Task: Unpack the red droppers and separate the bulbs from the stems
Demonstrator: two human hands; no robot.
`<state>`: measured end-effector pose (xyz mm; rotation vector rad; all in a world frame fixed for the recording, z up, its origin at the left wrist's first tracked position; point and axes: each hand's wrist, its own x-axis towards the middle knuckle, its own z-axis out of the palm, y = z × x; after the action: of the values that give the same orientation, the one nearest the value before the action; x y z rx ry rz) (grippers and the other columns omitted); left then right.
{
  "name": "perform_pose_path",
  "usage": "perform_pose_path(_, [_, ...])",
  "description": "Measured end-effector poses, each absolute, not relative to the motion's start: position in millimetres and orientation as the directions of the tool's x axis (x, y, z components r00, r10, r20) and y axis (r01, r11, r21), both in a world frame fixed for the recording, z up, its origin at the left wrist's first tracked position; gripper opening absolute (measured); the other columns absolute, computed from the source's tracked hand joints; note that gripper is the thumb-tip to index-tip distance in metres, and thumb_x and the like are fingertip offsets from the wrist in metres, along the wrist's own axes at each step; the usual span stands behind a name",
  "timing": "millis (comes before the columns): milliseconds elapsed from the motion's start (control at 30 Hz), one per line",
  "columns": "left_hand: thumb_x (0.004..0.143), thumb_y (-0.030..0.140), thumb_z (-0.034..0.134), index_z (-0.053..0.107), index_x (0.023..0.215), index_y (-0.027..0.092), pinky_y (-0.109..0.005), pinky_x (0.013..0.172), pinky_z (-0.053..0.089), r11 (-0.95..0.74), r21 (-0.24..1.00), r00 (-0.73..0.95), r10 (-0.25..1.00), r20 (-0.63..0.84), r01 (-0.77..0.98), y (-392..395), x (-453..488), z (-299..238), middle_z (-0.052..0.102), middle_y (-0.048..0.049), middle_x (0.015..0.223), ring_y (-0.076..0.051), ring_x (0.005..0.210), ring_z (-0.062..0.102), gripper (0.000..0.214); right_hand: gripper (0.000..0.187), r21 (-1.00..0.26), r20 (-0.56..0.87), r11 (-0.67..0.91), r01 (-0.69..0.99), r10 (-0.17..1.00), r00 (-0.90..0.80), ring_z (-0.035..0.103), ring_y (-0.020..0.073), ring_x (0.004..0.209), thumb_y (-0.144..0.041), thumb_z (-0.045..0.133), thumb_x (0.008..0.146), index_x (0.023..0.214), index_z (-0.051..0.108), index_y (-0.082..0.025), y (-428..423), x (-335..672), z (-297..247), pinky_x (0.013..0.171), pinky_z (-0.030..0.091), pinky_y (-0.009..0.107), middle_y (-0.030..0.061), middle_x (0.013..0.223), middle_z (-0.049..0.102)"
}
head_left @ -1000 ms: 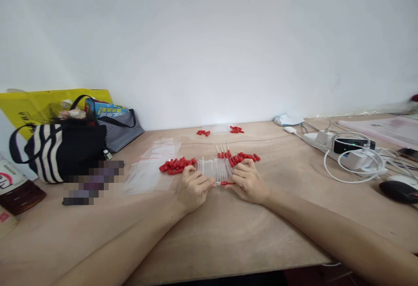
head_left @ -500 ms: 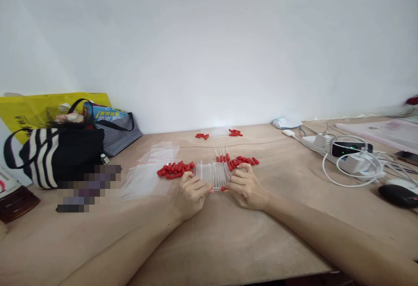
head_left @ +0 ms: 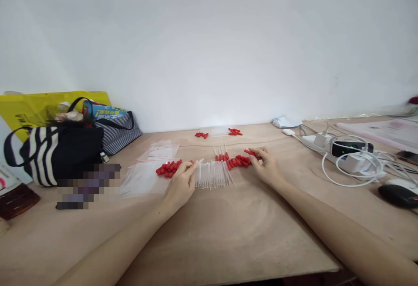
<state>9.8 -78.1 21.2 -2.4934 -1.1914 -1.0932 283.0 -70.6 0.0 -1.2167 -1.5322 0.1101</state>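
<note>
My left hand (head_left: 181,181) is closed at the left edge of a row of clear dropper tubes (head_left: 212,175), its fingertips pinching the upper end of one tube. My right hand (head_left: 267,165) pinches a red rubber bulb (head_left: 249,152) just above the right pile of red bulbs (head_left: 240,161). Another pile of red bulbs (head_left: 167,168) lies left of the row, partly behind my left hand. Several droppers with red bulbs fitted (head_left: 222,157) lie beyond the tubes, their thin ends pointing away from me.
Clear zip bags (head_left: 146,173) lie at the left. Farther back are more red bulbs (head_left: 235,132) and tubes by the wall. Cloth bags (head_left: 65,155) stand at the left; a power strip with cables (head_left: 346,155) and a black mouse (head_left: 398,195) are at the right.
Both hands were together in front of the tubes, holding a dropper with a red bulb. They have since parted: left to the row's edge, right to the right bulb pile. That dropper is out of my hands.
</note>
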Motion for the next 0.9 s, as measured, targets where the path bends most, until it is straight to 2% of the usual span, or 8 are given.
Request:
perform_pose_path(133, [0.076, 0.009, 0.041, 0.064, 0.086, 0.016, -0.023, 0.06, 0.045, -0.646, 0.16, 0.375, 0.606, 0.701, 0.746, -66.3, 19.5, 24.5, 0.052, -0.0017, 0.07, -0.012, 0.064, 0.053, 0.025, 0.031, -0.669, 0.65, 0.424, 0.611, 0.733, 0.203, 0.053, 0.0135, 0.067, -0.032, 0.047, 0.075, 0.099, 0.054, -0.014, -69.8, 285.0, -1.0, 0.061, 0.044, 0.028, 0.006, 0.083, 0.056])
perform_pose_path(367, [0.072, 0.004, 0.045, 0.063, 0.083, 0.013, -0.023, 0.057, 0.043, -0.674, 0.062, 0.458, 0.564, 0.687, 0.736, -62.7, 32.5, 23.8, 0.053, -0.0019, 0.067, -0.011, 0.058, 0.052, 0.023, 0.021, -0.604, 0.637, 0.35, 0.716, 0.752, 0.169, 0.053, 0.0184, 0.073, -0.038, 0.05, 0.072, 0.074, 0.058, -0.019, -74.0, 288.0, 6.7, 0.07, 0.038, 0.032, 0.0043, 0.076, 0.063])
perform_pose_path(600, [0.077, 0.019, 0.049, 0.061, 0.066, 0.013, -0.024, 0.058, 0.044, -0.71, 0.078, 0.515, 0.578, 0.633, 0.7, -67.3, 35.6, 18.0, 0.05, -0.0043, 0.07, -0.012, 0.06, 0.051, 0.018, 0.027, -0.598, 0.596, 0.226, 0.769, 0.767, 0.238, 0.051, 0.0205, 0.076, -0.044, 0.049, 0.073, 0.071, 0.063, -0.021, -69.3, 291.3, 4.7, 0.079, 0.029, 0.039, 0.0039, 0.076, 0.066])
perform_pose_path(733, [0.077, 0.03, 0.052, 0.062, 0.073, 0.013, -0.029, 0.066, 0.045, -0.74, 0.102, 0.497, 0.54, 0.679, 0.664, -72.7, 36.1, 20.2, 0.053, -0.006, 0.075, -0.016, 0.071, 0.051, 0.019, 0.028, -0.602, 0.539, 0.128, 0.788, 0.794, 0.283, 0.051, 0.0224, 0.083, -0.046, 0.049, 0.072, 0.071, 0.063, -0.022, -58.1, 293.5, 8.6, 0.081, 0.027, 0.04, 0.0038, 0.079, 0.066])
perform_pose_path(900, [0.079, 0.026, 0.048, 0.062, 0.081, 0.016, -0.032, 0.075, 0.042, -0.736, 0.111, 0.453, 0.52, 0.724, 0.667, -77.5, 18.8, 22.5, 0.055, -0.0049, 0.08, -0.017, 0.08, 0.049, 0.017, 0.026, -0.631, 0.369, -0.064, 0.773, 0.852, 0.372, 0.052, 0.024, 0.089, -0.047, 0.052, 0.069, 0.069, 0.064, -0.023, -38.6, 289.5, 16.3, 0.08, 0.029, 0.04, 0.0032, 0.082, 0.065])
